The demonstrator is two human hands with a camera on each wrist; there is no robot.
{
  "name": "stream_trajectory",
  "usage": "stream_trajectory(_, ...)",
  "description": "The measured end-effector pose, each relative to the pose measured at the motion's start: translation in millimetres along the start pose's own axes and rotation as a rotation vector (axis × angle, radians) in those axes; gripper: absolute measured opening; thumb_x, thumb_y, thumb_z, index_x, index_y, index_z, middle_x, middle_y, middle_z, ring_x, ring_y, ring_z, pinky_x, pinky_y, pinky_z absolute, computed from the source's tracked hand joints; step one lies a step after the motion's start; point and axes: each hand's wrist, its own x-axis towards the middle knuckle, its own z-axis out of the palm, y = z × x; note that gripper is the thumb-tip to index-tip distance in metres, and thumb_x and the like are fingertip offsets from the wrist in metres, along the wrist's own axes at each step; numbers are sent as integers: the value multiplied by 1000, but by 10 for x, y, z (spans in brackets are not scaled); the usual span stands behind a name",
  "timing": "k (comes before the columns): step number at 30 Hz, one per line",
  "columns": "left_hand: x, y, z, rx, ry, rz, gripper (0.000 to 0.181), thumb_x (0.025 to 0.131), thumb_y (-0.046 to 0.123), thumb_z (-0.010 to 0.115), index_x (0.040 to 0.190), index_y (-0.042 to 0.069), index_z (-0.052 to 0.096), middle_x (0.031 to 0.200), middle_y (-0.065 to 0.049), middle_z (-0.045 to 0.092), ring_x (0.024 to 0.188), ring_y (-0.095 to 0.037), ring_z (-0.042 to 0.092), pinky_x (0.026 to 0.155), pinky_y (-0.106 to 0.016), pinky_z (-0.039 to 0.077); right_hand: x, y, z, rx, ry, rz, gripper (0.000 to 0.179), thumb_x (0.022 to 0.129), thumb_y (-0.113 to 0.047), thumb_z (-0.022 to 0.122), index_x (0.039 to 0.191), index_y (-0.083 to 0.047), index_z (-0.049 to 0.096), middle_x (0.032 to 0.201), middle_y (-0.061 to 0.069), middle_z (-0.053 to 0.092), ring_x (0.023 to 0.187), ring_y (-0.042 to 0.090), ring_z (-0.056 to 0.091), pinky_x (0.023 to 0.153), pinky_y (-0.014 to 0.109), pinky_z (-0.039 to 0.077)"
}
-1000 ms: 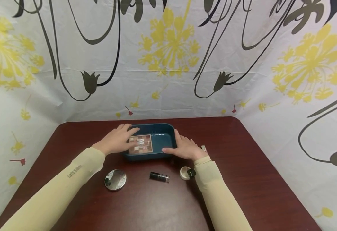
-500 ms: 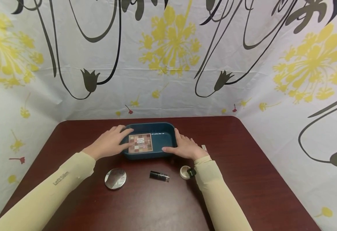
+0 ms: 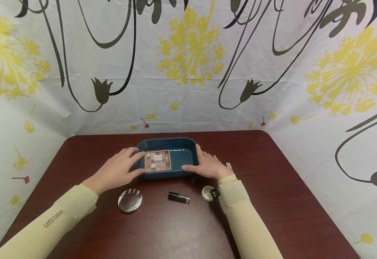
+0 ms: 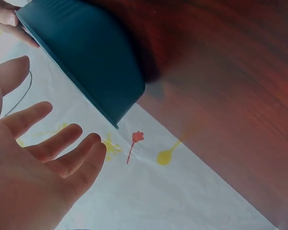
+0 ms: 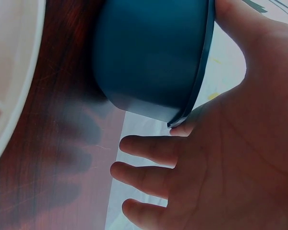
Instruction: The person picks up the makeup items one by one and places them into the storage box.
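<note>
A dark teal tray stands near the back of the table, with an eyeshadow palette lying in its left half. My left hand is beside the tray's left end, fingers spread; in the left wrist view its fingertips are apart from the tray wall. At the right end, my right hand touches the rim, thumb at the near side and index finger at the far corner. Its other fingers stretch out loosely below the corner in the right wrist view.
In front of the tray lie a round silvery compact, a black lipstick and a small white jar near the right wrist. A small pale item is partly hidden behind that wrist. Patterned cloth surrounds the table.
My left hand has drawn back leftward and toward me, from over the palette to beside the tray's left end. The palette, tray and right hand have stayed in place.
</note>
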Motion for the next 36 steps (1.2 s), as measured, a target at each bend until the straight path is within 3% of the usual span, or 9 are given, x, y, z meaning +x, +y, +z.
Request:
stream_trajectory(8, -171, 82, 18, 34, 31, 30, 66, 93, 47, 71, 149, 18, 51, 141, -14, 49, 127, -34, 48, 98, -57, 45, 8, 5, 4, -3, -8, 3, 122, 80, -84, 54, 163, -15, -2, 165, 15, 21, 150, 34, 23, 119, 57, 11)
stream_trajectory(16, -338, 188, 66, 42, 21, 51, 62, 93, 47, 70, 145, 17, 56, 134, -11, 53, 121, -30, 51, 95, -54, 47, 11, 0, -3, 7, -8, 4, 121, 81, -83, 54, 163, -15, -3, 165, 15, 21, 150, 34, 23, 119, 57, 11)
stream_trajectory(27, -528, 268, 204, -24, -36, 70, 54, 95, 49, 66, 141, 21, 59, 129, 0, 51, 111, -13, 49, 83, -35, 53, 20, 37, -3, 6, -7, 0, 124, 78, -86, 53, 163, -15, -3, 165, 14, 20, 150, 34, 23, 119, 58, 12)
stream_trajectory(36, -633, 253, 330, -53, -118, 50, 58, 92, 49, 70, 143, 22, 58, 139, -7, 50, 123, -23, 48, 91, -44, 51, 16, 33, 9, 0, -3, -5, 124, 79, -86, 52, 163, -15, -3, 165, 14, 20, 150, 34, 23, 119, 58, 12)
